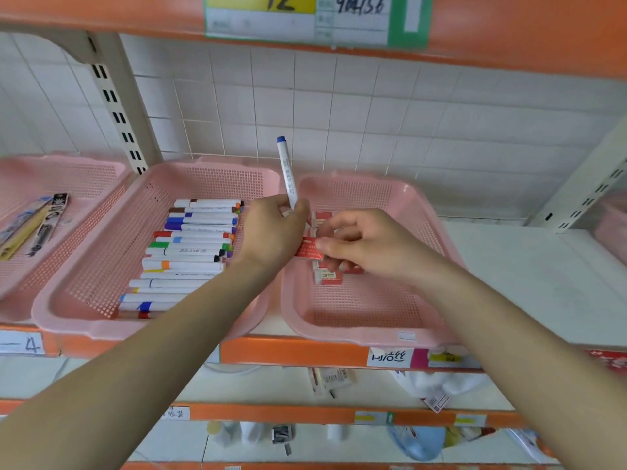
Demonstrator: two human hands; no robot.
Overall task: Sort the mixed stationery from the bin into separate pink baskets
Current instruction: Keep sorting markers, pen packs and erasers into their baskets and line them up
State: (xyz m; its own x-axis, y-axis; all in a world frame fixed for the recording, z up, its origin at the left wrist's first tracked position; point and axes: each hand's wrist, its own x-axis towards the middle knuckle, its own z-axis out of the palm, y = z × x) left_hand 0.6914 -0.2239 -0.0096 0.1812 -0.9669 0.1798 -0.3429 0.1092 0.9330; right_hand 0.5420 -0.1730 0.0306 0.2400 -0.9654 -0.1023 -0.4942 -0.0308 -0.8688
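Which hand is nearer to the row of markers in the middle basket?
Left. The left hand, gripping a blue-capped marker, is beside the row of markers; the right hand is farther, over the eraser basket, pinching a red eraser.

Left hand [271, 232] grips blue-capped marker [286, 171] upright over left rim of eraser basket [373, 334]. Right hand [363, 245] pinches red eraser [307, 248] above same basket. Marker basket [84, 320] sits just left of it.

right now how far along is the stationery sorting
Done: a row of markers lies in the middle basket, packaged pens in the left basket, a few erasers in the right basket. In hand: the left hand grips a blue-capped marker upright, and the right hand pinches a red-sleeved eraser over the right basket. Left: both need dropping in; the bin is out of view, so the remainder is unknown.
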